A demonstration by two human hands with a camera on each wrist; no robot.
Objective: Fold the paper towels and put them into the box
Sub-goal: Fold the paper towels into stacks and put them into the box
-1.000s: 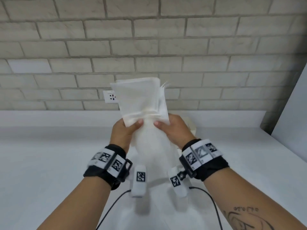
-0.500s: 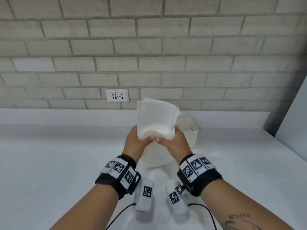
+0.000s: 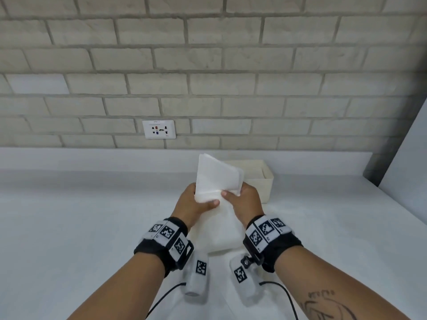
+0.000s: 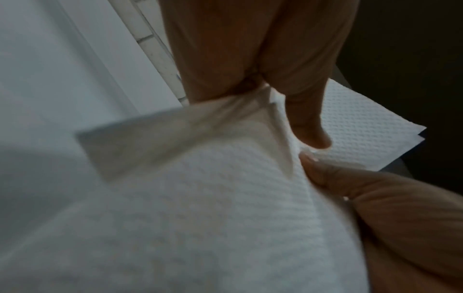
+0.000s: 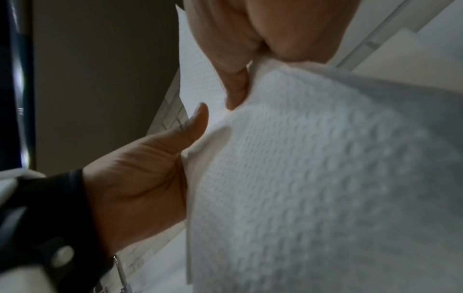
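Note:
A white embossed paper towel (image 3: pixel 217 176) is held up over the counter, its upper part doubled over and its lower part (image 3: pixel 221 229) hanging down between my wrists. My left hand (image 3: pixel 194 202) pinches it at the fold from the left, thumb on the near face. My right hand (image 3: pixel 242 197) pinches the same fold from the right. In the left wrist view the towel (image 4: pixel 200 208) fills the frame with both hands' thumb tips meeting on it. The right wrist view shows the towel (image 5: pixel 313 168) close up. The cream box (image 3: pixel 265 179) stands just behind my right hand, partly hidden.
The white counter (image 3: pixel 80 227) runs to a brick wall with a power socket (image 3: pixel 159 129). A white panel (image 3: pixel 406 158) rises at the right edge. Cables trail from the wrist cameras near the front edge.
Both hands have lowered the towel from chest height toward the counter, and the raised part has been folded shorter. The box now shows behind the right hand.

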